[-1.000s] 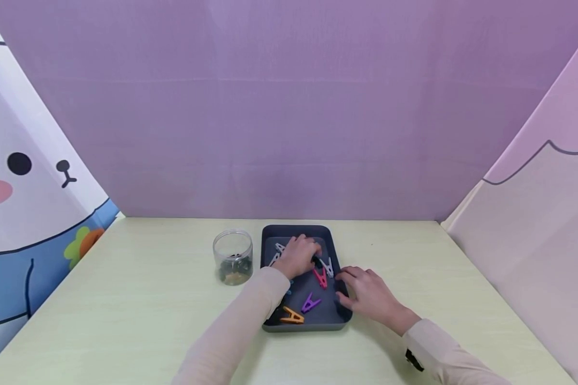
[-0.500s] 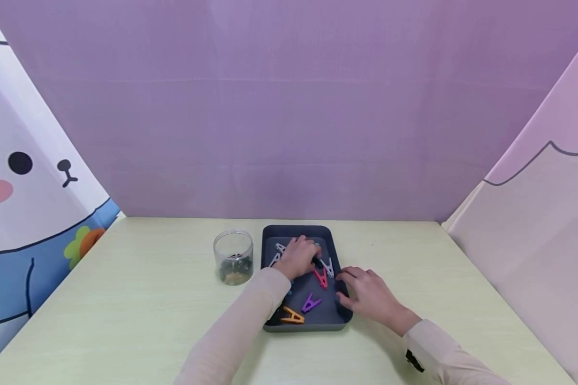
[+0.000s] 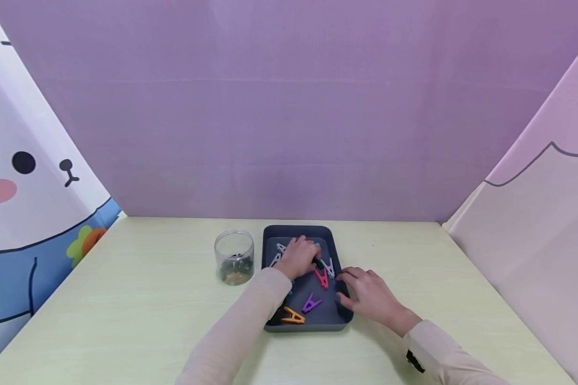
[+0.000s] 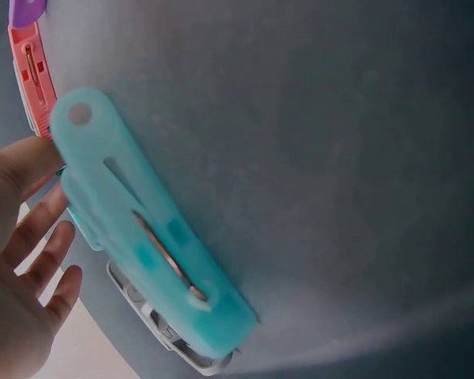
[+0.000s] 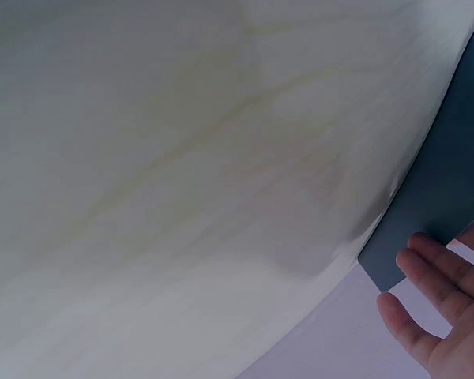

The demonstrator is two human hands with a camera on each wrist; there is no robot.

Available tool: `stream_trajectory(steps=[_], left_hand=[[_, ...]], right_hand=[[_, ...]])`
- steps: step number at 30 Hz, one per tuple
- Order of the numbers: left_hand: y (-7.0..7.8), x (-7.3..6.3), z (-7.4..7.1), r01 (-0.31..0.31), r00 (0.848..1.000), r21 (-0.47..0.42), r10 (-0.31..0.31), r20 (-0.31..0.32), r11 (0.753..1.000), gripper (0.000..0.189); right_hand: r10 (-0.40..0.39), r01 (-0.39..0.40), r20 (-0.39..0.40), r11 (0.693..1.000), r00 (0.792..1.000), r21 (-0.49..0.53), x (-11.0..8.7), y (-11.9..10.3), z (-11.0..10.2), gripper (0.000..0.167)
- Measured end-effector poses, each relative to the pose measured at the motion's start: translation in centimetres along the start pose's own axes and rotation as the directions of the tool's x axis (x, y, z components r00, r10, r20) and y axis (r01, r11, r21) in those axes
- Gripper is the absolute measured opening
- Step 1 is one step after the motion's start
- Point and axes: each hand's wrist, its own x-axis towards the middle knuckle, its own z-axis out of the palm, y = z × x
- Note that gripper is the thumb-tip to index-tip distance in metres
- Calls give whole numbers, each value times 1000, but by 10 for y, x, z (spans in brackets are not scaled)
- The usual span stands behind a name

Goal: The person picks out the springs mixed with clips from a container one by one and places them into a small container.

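Observation:
My left hand reaches down into the grey tray, fingertips at a small black clip mostly hidden by the hand. The left wrist view shows the thumb and a finger meeting at a dark bit, the other fingers spread. A teal clothespin fills the foreground there, over a grey-white one. By the fingertips in the head view lie a white clothespin and a red clothespin. My right hand rests its loosely bent fingertips on the tray's right wall.
Inside the tray's near end lie a purple clothespin and an orange clothespin, with something black beside the orange one. A clear jar with dark and tan pieces stands left of the tray. A purple backdrop rises behind the table.
Hands, tray and clothespins keep their places. The head view shifts very slightly.

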Motion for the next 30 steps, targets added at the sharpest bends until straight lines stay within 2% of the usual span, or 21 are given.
stream_trajectory(steps=[11,20,30], left_hand=[[0,1,-1,-11,1000,27,10,12,1000,12],[-2,2,-2,-50,999,72,49,12,996,6],[-2,4,-7,-72,997,63,71,23,995,6]], right_hand=[[7,-7,11,1000,1000,7,0,0,0,34],[9,-9,11,1000,1000,8,-1,0,1,34],[-2,2,-7,1000,1000,5,0,0,0,34]])
